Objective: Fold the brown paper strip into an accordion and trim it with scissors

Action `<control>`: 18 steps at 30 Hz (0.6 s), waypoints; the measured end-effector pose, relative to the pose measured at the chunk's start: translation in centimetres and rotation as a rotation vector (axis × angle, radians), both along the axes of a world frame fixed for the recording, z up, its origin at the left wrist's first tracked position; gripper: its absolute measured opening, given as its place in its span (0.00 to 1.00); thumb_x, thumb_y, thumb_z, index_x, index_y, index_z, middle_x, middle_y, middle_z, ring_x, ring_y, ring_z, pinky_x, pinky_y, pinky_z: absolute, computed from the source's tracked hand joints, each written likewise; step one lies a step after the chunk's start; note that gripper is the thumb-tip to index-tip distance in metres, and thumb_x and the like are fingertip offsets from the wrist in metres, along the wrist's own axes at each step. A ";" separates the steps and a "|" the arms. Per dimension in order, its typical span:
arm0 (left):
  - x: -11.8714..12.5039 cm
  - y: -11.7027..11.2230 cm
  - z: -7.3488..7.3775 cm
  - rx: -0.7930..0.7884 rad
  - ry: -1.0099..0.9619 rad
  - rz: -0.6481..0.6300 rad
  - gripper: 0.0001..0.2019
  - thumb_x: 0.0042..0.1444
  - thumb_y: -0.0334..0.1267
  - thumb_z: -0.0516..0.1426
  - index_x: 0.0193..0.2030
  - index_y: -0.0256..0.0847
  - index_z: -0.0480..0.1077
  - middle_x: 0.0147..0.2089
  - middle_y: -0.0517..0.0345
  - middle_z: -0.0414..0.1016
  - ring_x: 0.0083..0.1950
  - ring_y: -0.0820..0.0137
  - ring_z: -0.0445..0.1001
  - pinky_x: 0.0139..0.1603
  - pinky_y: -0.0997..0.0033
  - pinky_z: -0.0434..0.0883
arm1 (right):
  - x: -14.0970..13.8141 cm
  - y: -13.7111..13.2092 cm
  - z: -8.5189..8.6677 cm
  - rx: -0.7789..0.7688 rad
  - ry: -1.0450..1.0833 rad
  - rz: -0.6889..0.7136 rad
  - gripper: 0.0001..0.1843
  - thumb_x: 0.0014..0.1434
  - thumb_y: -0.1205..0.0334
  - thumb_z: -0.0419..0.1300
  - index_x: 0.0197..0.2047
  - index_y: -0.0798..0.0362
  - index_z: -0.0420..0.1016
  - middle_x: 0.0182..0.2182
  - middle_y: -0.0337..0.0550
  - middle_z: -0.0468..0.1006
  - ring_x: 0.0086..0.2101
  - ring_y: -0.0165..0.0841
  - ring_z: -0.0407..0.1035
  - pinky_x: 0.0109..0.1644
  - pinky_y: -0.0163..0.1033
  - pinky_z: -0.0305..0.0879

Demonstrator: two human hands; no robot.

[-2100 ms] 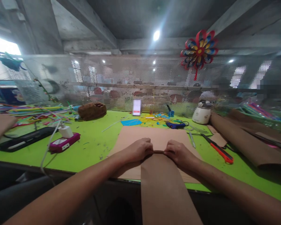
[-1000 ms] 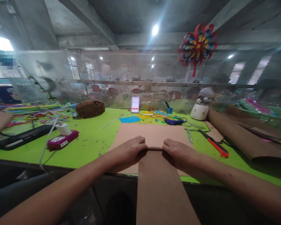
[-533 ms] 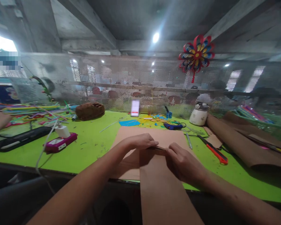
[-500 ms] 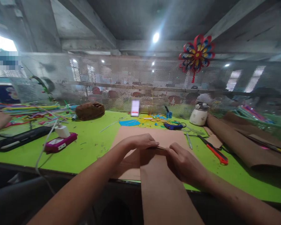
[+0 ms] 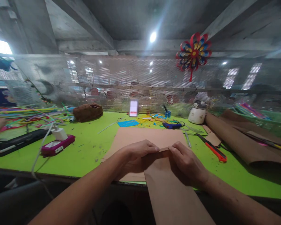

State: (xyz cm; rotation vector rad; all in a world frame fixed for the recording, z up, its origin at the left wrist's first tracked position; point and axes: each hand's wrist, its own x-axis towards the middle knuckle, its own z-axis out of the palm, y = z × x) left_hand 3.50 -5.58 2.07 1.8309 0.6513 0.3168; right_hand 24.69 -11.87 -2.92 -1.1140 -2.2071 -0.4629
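A long strip of brown paper (image 5: 173, 190) runs from between my hands down over the table's front edge. My left hand (image 5: 141, 150) pinches the left end of its narrow folded top edge, thumb and fingers together. At the right end of that fold, my right hand (image 5: 184, 159) is closed on the same paper, with its knuckles up. Under both hands lies a larger flat sheet of tan paper (image 5: 150, 134) on the green table (image 5: 89, 156). The undersides of my fingers are hidden.
Rightward lie a silver pen (image 5: 188, 139), a red utility knife (image 5: 215, 151) and rolled brown paper (image 5: 239, 140). A blue glue gun (image 5: 172, 125) and white bottle (image 5: 197, 112) stand behind. At left are a purple power strip (image 5: 58, 145) and a brown pouch (image 5: 87, 112).
Both hands have shifted slightly, and the strip's lower part has swung to the right. The folded top edge now shows more clearly between my fingers.
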 end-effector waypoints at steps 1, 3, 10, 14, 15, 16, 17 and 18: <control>0.1 -0.4 -0.2 -0.116 -0.068 0.029 0.17 0.51 0.49 0.55 0.23 0.37 0.61 0.21 0.64 0.57 0.23 0.76 0.55 0.27 0.74 0.55 | 0.0 0.0 0.0 0.006 0.001 0.000 0.08 0.62 0.71 0.46 0.36 0.56 0.65 0.31 0.46 0.64 0.31 0.34 0.59 0.35 0.41 0.59; 0.3 -1.0 -0.6 -0.344 -0.180 0.046 0.15 0.49 0.47 0.57 0.24 0.37 0.61 0.21 0.64 0.59 0.23 0.75 0.58 0.27 0.73 0.58 | 0.0 0.1 0.0 0.011 -0.003 0.006 0.09 0.62 0.71 0.46 0.35 0.56 0.65 0.31 0.46 0.64 0.31 0.34 0.59 0.35 0.41 0.59; 0.4 -1.1 -1.2 -0.418 -0.225 0.077 0.15 0.45 0.44 0.62 0.22 0.37 0.61 0.19 0.67 0.53 0.20 0.79 0.52 0.23 0.75 0.51 | 0.1 0.7 -0.1 0.023 -0.003 0.024 0.10 0.63 0.71 0.45 0.36 0.56 0.67 0.32 0.47 0.65 0.32 0.34 0.60 0.36 0.41 0.61; 0.1 -0.9 -1.2 -0.257 -0.188 0.110 0.17 0.46 0.45 0.60 0.21 0.37 0.59 0.18 0.69 0.45 0.20 0.80 0.43 0.22 0.73 0.44 | 0.1 0.5 0.2 -0.041 0.072 0.078 0.09 0.62 0.70 0.47 0.38 0.56 0.68 0.32 0.47 0.66 0.33 0.34 0.61 0.37 0.41 0.62; 0.1 -0.8 -1.2 -0.214 -0.166 0.113 0.17 0.47 0.46 0.60 0.21 0.37 0.59 0.18 0.69 0.45 0.20 0.80 0.43 0.22 0.73 0.43 | 0.2 0.3 0.4 -0.075 0.115 0.098 0.08 0.61 0.69 0.49 0.39 0.56 0.69 0.34 0.48 0.66 0.34 0.35 0.62 0.39 0.41 0.63; 0.0 -0.6 -1.1 -0.167 -0.132 0.112 0.17 0.49 0.47 0.59 0.21 0.37 0.59 0.18 0.69 0.45 0.20 0.80 0.43 0.22 0.73 0.43 | 0.3 0.2 0.7 -0.111 0.170 0.112 0.09 0.60 0.69 0.50 0.42 0.55 0.69 0.36 0.49 0.67 0.37 0.35 0.63 0.41 0.42 0.63; 0.0 -0.4 -1.0 -0.114 -0.087 0.107 0.17 0.49 0.47 0.58 0.22 0.37 0.60 0.18 0.68 0.46 0.20 0.79 0.44 0.22 0.73 0.44 | 0.4 0.2 1.1 -0.148 0.232 0.115 0.10 0.59 0.68 0.52 0.44 0.55 0.68 0.39 0.49 0.67 0.40 0.36 0.63 0.43 0.42 0.63; -0.1 -0.2 -0.9 -0.055 -0.042 0.100 0.16 0.50 0.48 0.57 0.23 0.37 0.61 0.18 0.68 0.48 0.21 0.79 0.45 0.23 0.73 0.45 | 0.5 0.2 1.6 -0.190 0.300 0.104 0.13 0.58 0.66 0.53 0.47 0.55 0.68 0.42 0.50 0.68 0.42 0.37 0.63 0.45 0.43 0.63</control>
